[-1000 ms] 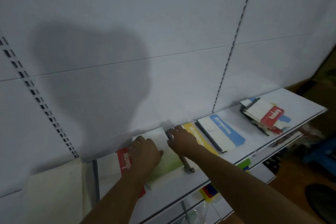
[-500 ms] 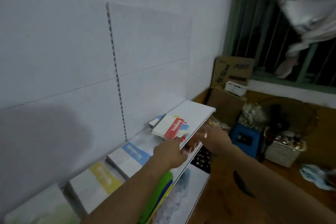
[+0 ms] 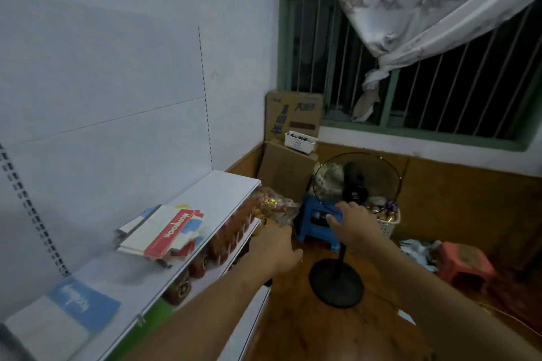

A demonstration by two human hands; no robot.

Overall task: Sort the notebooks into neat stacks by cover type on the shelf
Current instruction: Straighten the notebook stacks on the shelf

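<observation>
A loose pile of notebooks (image 3: 164,233) lies askew on the white shelf (image 3: 223,187), its top one white with a red band. A white notebook with a blue band (image 3: 67,313) lies flat at the shelf's near left end. My left hand (image 3: 274,249) hovers in the air just past the shelf's front edge, right of the pile, fingers curled loosely and holding nothing. My right hand (image 3: 352,223) is stretched out farther right over the floor, fingers spread, touching nothing.
Packaged goods (image 3: 234,231) fill the lower shelf under the pile. A standing fan (image 3: 352,184) and a blue stool (image 3: 318,223) are on the wooden floor to the right, with a red stool (image 3: 466,264), a white basket (image 3: 387,221) and cardboard boxes (image 3: 290,138) beyond.
My view has swung right along the shelf. Both hands left the green and yellow notebooks at the left end and now hang in the air beside the untidy pile.
</observation>
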